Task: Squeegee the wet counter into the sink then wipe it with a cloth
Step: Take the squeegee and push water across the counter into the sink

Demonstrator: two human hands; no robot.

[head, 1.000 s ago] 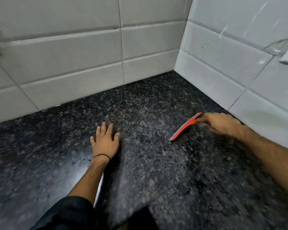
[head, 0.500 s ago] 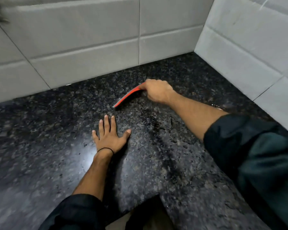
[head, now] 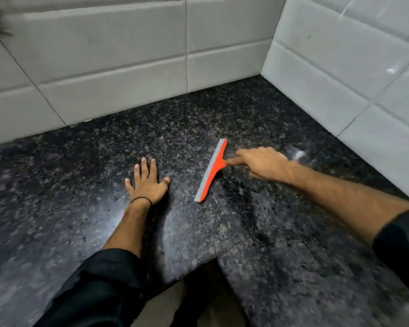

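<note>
I was partway through the squeegee step. My right hand (head: 261,165) gripped the handle of the orange squeegee (head: 211,171), fingers closed around it, with the grey blade down on the dark speckled desk (head: 80,185) near the tiled corner. My left hand (head: 147,182) lay flat beside it, fingers spread, holding nothing. Droplets and a wet sheen showed around the blade and toward the right wall (head: 354,74), so I judged water was left to push. No sink or cloth was in view; the wiping was not yet begun.
</note>
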